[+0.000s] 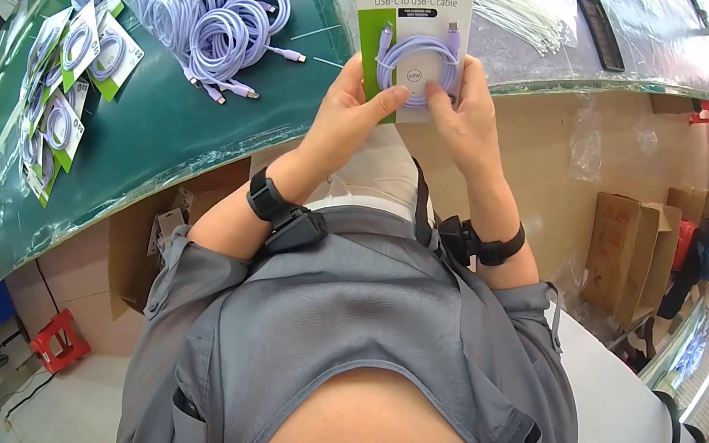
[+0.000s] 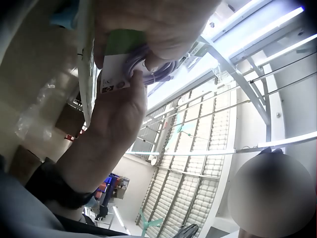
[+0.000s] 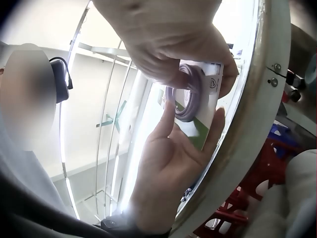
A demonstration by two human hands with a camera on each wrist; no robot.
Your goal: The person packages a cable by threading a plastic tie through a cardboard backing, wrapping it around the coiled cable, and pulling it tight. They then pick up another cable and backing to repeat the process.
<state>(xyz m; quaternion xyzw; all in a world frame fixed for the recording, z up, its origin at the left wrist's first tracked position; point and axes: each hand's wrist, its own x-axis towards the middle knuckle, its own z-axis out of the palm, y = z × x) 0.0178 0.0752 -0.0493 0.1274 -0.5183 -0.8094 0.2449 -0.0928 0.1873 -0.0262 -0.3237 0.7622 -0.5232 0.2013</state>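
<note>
Both hands hold up a USB-C cable package [image 1: 418,52], a green and white card with a coiled lilac cable [image 1: 391,53] on its front. My left hand [image 1: 347,118] grips its lower left edge, thumb on the coil. On the lower right, my right hand [image 1: 471,127] grips the card, its thumb pressing near the round label in the coil's middle. The card faces me upright, above the table's front edge. Both thumbs also meet the lilac coil [image 3: 190,94] in the right wrist view, while fingers behind the card are mostly hidden.
A heap of lilac cables [image 1: 227,28], partly in clear plastic, lies on the green table [image 1: 175,135]. Several finished-looking carded cables [image 1: 58,118] are piled at the left. White ties [image 1: 519,12] and a dark narrow tray [image 1: 599,31] lie at the back right. Cardboard boxes [image 1: 625,253] stand right.
</note>
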